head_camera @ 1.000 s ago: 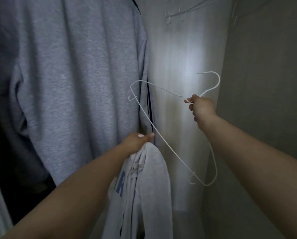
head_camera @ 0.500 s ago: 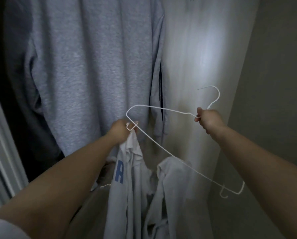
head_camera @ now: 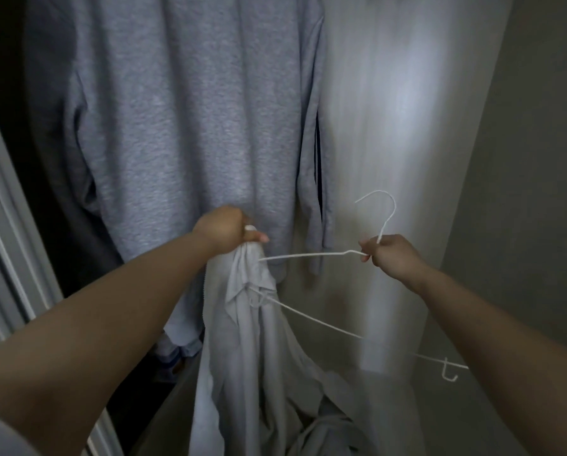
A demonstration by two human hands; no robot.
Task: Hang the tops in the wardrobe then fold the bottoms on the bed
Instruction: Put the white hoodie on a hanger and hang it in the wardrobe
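Observation:
A pale grey top [head_camera: 252, 350] hangs limp from my left hand [head_camera: 228, 229], which grips its upper edge in front of the wardrobe. My right hand [head_camera: 389, 255] holds a white wire hanger [head_camera: 311, 255] at the base of its hook, the hook pointing up. The hanger's left end has gone inside the top's fabric just below my left hand. Its lower bar runs out to the right, and the far end shows near my right forearm.
A grey sweatshirt [head_camera: 190, 126] hangs in the wardrobe right behind my hands, with a dark garment [head_camera: 55, 159] to its left. A white wardrobe panel [head_camera: 390, 126] and a grey wall [head_camera: 539, 159] stand on the right. A white door frame [head_camera: 9, 209] is at the left.
The hanger has tilted flatter and its left end has slid into the top held by my left hand. Both hands have dropped lower in the view.

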